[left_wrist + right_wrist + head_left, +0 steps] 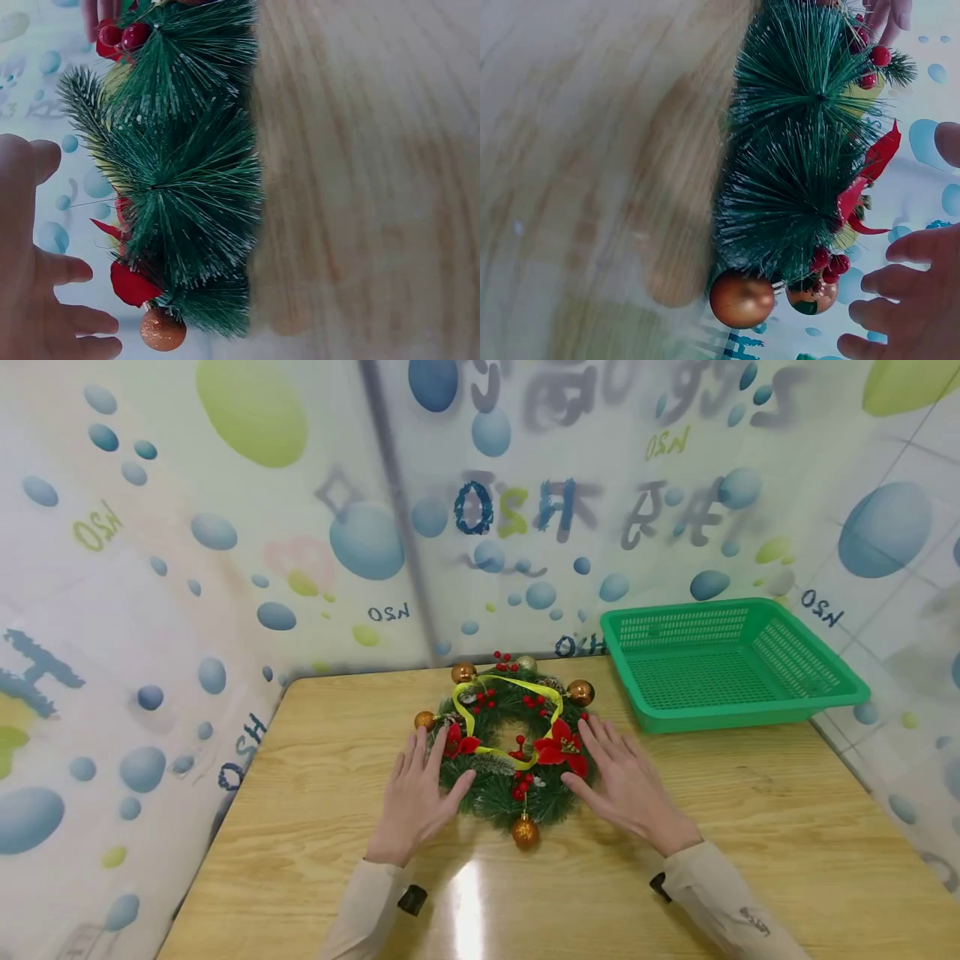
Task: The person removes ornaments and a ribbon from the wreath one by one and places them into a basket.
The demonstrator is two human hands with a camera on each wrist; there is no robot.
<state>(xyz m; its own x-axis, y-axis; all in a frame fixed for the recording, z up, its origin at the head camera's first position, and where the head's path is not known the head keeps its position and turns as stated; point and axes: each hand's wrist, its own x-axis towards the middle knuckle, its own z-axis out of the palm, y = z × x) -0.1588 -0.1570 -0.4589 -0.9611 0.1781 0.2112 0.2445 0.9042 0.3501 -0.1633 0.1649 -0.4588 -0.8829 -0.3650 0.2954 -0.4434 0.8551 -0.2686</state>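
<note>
A green pine wreath (491, 787) lies flat on the wooden table (750, 827), trimmed with gold balls (525, 832), red berries, red fabric flowers (561, 748) and a yellow ribbon (466, 717). My left hand (420, 785) lies with straight fingers against the wreath's left edge. My right hand (622, 777) does the same at its right edge. The left wrist view shows the wreath (187, 202) side-on, with the left hand (37, 300) spread beside it. Seen from the right wrist, the wreath (795, 187) has the right hand (907, 307) spread next to it. Neither hand grips anything.
An empty green plastic basket (750, 714) stands at the table's back right corner. Walls with a blue bubble pattern close in the table at the back and on both sides. Bare tabletop lies in front of the wreath.
</note>
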